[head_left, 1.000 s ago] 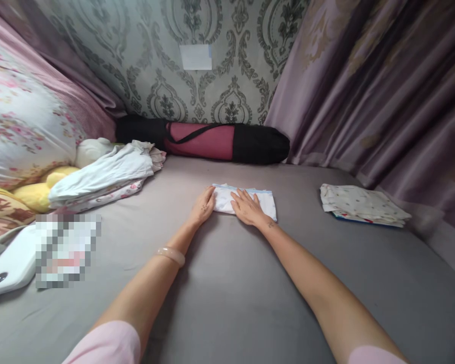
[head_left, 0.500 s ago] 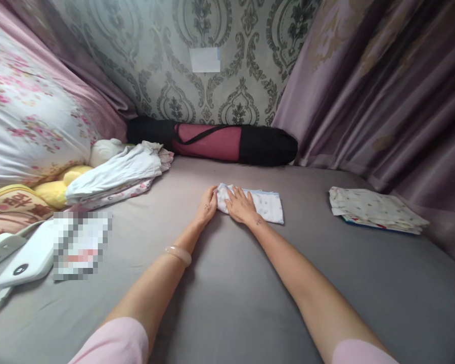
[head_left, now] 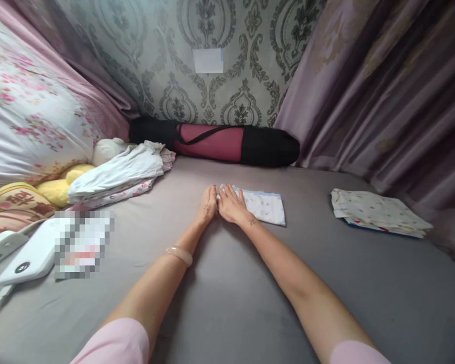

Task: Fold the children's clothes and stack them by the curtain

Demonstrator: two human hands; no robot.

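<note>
A folded white cloth with a faint print and pale blue edging lies on the grey bed sheet. My right hand is open, pressed palm down on the cloth's left end with the fingers stretched out. At that same end, my left hand stands on its side against the cloth's edge, its fingers straight and the palm turned inward. The two hands almost meet. Part of the cloth is hidden beneath my right hand.
Folded printed cloths lie to the right. Left are a clothes pile, yellow plush, a white power bank and a power strip. A black-and-maroon long bag rests along the wall.
My right hand has slid left across the cloth to its end, uncovering more of the middle. My left hand stays by the left edge. The view has shifted slightly.
</note>
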